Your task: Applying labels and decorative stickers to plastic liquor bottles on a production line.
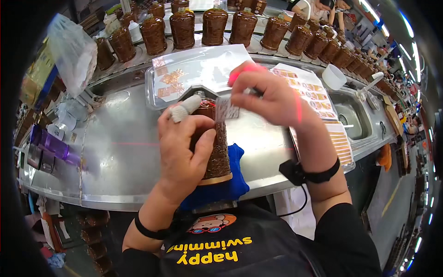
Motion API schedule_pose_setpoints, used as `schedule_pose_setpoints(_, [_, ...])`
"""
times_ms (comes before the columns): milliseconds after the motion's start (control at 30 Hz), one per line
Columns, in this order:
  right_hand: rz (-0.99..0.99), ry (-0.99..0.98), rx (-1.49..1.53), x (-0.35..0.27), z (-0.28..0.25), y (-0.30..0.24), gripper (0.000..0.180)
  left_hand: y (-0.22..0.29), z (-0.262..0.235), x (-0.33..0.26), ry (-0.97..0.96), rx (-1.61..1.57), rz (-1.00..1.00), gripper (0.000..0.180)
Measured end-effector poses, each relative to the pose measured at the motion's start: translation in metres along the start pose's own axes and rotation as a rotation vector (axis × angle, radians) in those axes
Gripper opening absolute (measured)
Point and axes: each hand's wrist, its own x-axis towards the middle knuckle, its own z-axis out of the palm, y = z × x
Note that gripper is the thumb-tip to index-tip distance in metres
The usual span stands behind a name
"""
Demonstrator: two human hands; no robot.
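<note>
A brown textured bottle (218,161) lies before me, base toward me on a blue cloth (237,171). Its far end meets a dark angular holder (188,93). My left hand (182,147) is curled over the bottle's left side, with white covers on some fingertips. Over the bottle's far part, my right hand (270,94) pinches a small see-through patterned film (226,110). A bright pink-red cover or glow (244,73) shows at the right fingers. A dark shape between those fingers cannot be made out. Whether the film touches the bottle is unclear.
Beyond the work lies a clear tray (212,62) with copper-coloured patterned pieces (171,83). Sticker sheets (307,92) lie right, near a white cup (333,77) and a sink (353,117). Brown bottles (214,27) line the back. A purple container (57,145) stands left.
</note>
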Motion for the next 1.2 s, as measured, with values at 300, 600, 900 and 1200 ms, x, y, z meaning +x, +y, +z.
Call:
schedule_pose_setpoints(300, [0.788,-0.162,-0.659,-0.041,-0.083,0.249,0.026,-0.019,-0.025,-0.058,-0.104,-0.086,-0.135,0.045])
schedule_pose_setpoints(600, [0.684,-0.145,-0.811,-0.046,-0.072,0.230,0.013,-0.006,-0.026,-0.068,-0.339,0.109,-0.108,0.101])
schedule_pose_setpoints(900, [0.186,-0.093,0.034,-0.001,-0.011,-0.014,0.008,-0.025,-0.007,-0.081,-0.242,0.222,-0.036,0.100])
schedule_pose_setpoints(1200, [0.088,0.002,-0.108,-0.012,0.047,-0.012,0.012,-0.026,-0.015,-0.042,-0.165,-0.493,-0.388,0.081])
